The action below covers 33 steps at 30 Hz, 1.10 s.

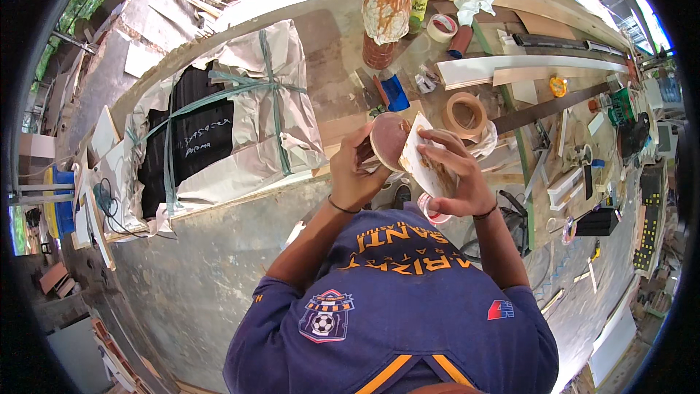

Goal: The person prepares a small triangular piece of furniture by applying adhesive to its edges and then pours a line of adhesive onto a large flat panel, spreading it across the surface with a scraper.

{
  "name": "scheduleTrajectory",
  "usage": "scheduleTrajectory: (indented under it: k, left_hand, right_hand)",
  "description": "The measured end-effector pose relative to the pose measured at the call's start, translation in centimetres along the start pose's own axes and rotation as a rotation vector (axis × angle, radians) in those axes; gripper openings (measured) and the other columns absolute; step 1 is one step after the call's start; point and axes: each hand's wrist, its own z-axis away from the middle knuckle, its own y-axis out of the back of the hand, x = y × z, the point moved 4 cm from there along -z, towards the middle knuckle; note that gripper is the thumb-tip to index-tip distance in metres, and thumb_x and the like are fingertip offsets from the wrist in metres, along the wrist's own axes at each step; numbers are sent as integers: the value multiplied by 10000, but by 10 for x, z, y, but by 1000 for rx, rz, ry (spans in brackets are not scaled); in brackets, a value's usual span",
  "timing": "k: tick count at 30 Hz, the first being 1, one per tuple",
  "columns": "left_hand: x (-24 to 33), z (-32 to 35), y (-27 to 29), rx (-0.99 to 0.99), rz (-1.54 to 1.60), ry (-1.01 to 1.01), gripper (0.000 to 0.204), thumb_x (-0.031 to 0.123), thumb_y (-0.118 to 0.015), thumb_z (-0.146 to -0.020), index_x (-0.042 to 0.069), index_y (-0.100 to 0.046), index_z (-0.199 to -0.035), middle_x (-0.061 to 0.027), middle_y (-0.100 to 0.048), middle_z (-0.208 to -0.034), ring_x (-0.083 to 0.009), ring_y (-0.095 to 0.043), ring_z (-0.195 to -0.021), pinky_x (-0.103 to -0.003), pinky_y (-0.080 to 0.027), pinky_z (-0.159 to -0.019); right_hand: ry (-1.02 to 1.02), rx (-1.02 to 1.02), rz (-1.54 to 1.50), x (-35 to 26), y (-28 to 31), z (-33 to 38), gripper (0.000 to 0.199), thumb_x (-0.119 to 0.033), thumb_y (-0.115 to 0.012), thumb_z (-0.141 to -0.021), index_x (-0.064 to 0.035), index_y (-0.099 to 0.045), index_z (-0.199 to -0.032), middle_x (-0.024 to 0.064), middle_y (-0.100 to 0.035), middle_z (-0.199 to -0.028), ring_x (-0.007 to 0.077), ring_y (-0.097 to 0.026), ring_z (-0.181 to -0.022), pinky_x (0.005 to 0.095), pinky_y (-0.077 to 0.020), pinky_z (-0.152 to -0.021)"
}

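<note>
My left hand (354, 173) is closed round a round, reddish-brown piece with a pale rim (389, 137); whether it is a disc or the end of a can I cannot tell. Against its right edge is a flat white board scrap (418, 153) with brown smears, tilted upright. My right hand (467, 182) grips this scrap from the right, fingers over its top and thumb below. Both pieces are held in front of my chest at the near edge of the workbench (328, 51). A roll of brown tape (464, 115) lies just beyond my right hand.
Left of my hands lies a large paper-wrapped package (248, 66) tied with green strapping. A brown-smeared container (386, 11), a green-labelled bottle (420, 1) and a masking tape roll (442, 28) stand further back. Long boards (532, 69) and strips cover the right side.
</note>
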Motion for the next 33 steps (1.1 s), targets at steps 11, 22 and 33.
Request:
scheduleTrajectory:
  k: [11, 22, 33]
  left_hand:
    - [-4, -9, 23, 56, 120, 14, 763, 0, -778, -708, 13, -344, -1335, -139, -503, -1264, -221, -526, -1154, -348, -445, -979]
    - [12, -19, 22, -150, 132, 65, 807, 4, -770, -710, -4, -339, -1392, -124, -501, -1311, -209, -515, -1187, -349, -419, -1005]
    - [-11, -15, 25, 18, 279, 132, 457, -86, -700, -747, -8, -457, -1126, -110, -586, -1090, -183, -593, -1041, -303, -486, -921]
  right_hand:
    - [-122, -110, 346, 5, 33, 1, 721, -505, -766, -633, -50, -617, -1172, 161, -522, -1277, 331, -463, -1207, 436, -313, -1040]
    - [98, -361, 374, -40, 42, -62, 666, -435, -750, -602, -77, -624, -1149, 126, -550, -1236, 323, -492, -1160, 442, -319, -1003]
    - [-74, -525, 259, -25, 35, -28, 602, -422, -779, -628, -62, -652, -1094, 142, -567, -1200, 311, -517, -1127, 408, -384, -975]
